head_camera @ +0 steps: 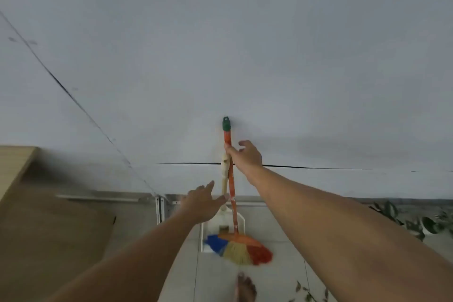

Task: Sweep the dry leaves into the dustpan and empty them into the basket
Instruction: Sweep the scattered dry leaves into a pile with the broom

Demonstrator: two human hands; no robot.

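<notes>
The broom [231,193] and the dustpan [239,222] are stood against the wall [245,56], with the brush end down on the floor [279,284] in front of the pan. The right hand [244,158] is held near the top of the broom stick, fingers spread, just touching it and not wrapped round it. The left hand [203,200] is stretched out flat toward the dustpan stick, with nothing held. Each stick should be gripped well before it is lifted, so the other is not knocked over. Some leaves [298,286] are seen on the floor nearby. No basket is seen
</notes>
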